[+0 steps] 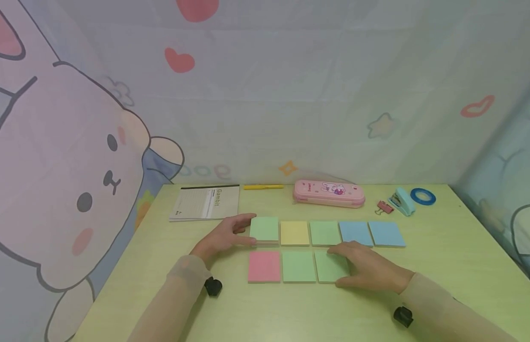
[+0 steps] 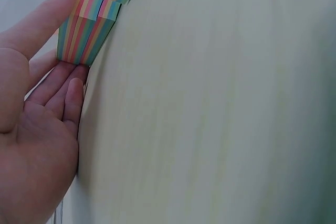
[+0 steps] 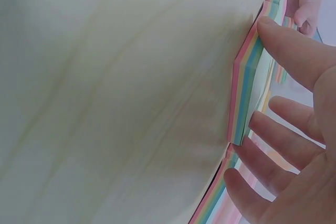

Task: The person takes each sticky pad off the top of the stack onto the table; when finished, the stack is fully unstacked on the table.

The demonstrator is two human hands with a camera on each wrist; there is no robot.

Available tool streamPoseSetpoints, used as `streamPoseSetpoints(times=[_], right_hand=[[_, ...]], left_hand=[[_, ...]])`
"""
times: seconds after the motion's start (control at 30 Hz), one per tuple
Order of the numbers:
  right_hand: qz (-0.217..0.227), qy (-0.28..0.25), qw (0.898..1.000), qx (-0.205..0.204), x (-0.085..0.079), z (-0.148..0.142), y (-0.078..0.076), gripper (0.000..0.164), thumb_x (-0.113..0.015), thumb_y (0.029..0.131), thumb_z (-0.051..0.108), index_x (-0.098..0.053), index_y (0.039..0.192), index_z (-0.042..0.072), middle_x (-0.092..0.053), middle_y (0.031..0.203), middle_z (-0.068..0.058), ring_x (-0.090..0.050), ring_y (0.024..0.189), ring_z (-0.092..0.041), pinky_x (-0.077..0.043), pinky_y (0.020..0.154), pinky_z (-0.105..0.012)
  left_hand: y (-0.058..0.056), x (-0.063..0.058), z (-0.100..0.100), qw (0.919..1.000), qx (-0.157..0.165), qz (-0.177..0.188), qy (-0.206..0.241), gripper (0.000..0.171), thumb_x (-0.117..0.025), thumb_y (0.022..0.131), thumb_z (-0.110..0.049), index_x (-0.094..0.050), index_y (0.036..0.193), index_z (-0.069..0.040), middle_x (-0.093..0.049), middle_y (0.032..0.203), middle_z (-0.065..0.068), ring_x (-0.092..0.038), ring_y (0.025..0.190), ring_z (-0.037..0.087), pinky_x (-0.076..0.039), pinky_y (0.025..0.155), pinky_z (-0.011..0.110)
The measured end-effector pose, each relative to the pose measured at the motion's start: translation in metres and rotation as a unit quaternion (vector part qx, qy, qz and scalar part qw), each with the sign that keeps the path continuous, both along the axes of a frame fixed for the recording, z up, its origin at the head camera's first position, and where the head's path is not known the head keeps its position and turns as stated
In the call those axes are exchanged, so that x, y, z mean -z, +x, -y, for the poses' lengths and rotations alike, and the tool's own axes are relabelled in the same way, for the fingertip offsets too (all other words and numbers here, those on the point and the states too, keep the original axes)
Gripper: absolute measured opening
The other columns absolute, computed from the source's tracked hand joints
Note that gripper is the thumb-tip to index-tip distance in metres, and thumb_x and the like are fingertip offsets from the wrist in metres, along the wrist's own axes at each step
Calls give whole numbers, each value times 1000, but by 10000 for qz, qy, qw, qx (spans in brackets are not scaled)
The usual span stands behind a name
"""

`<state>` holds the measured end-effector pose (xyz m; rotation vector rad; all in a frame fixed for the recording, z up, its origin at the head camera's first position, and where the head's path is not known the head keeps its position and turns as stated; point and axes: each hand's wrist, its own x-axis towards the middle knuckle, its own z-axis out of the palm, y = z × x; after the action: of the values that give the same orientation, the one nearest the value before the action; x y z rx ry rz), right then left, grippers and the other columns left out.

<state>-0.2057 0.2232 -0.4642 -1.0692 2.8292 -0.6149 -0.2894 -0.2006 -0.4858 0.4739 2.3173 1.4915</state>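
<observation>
At the left end of the back row, my left hand (image 1: 224, 237) grips a green-topped stack of sticky notes (image 1: 264, 229), thumb on the near side and fingers behind. Its striped sides show two layers in the left wrist view. My right hand (image 1: 369, 270) holds the green-topped sticky note pad (image 1: 326, 268) at the front row's right end, thumb and fingers at opposite edges. Left of that pad lie another green pad (image 1: 299, 267) and a pink pad (image 1: 264, 267). A yellow pad (image 1: 294, 233), a green pad (image 1: 324, 232) and two blue pads (image 1: 354, 232) continue the back row.
Along the table's back edge lie a notebook (image 1: 209, 203), a yellow pen (image 1: 263, 187) and a pink pencil case (image 1: 329, 194). Farther right are a red binder clip (image 1: 384, 207), a mint stapler (image 1: 402, 201) and a blue tape roll (image 1: 423, 196). A printed curtain hangs behind.
</observation>
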Motion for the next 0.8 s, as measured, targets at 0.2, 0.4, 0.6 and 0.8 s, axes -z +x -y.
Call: streamPoseSetpoints(times=[0.2,0.4,0.6,0.8], right_hand=[[22,47,10000,27,-2,1,0,71,-89,85,40,-62,141,4,-66,138,-9,-61,125,-31,-53,106,-53],[33,68,10000,14,-3,2,-1,71,-88,86,43,-63,140,5,-67,138,-9,-61,124,-31,-53,105,-52],[-78,16,10000,-3,-10,8,-4,65,-86,88,40,-64,138,4,-67,136,-9,-62,125,-31,-52,108,-53],[-199,-342,9991,-126,-26,35,-16,62,-79,96,40,-61,141,2,-67,136,-10,-63,127,-32,-51,108,-54]], left_hand=[[-1,0,0,10000,0,-3,63,87,-89,86,-30,-45,161,-19,-44,165,3,-41,151,37,-34,125,50],[-3,2,1,9999,10,1,107,87,-89,87,-30,-45,161,-18,-43,165,5,-40,152,37,-34,126,50],[-3,3,0,9998,122,-7,183,86,-88,88,-27,-44,161,-16,-42,166,7,-39,152,36,-33,126,50],[-2,2,-1,9998,92,16,159,86,-88,88,-26,-45,161,-17,-42,166,6,-39,152,36,-33,126,49]])
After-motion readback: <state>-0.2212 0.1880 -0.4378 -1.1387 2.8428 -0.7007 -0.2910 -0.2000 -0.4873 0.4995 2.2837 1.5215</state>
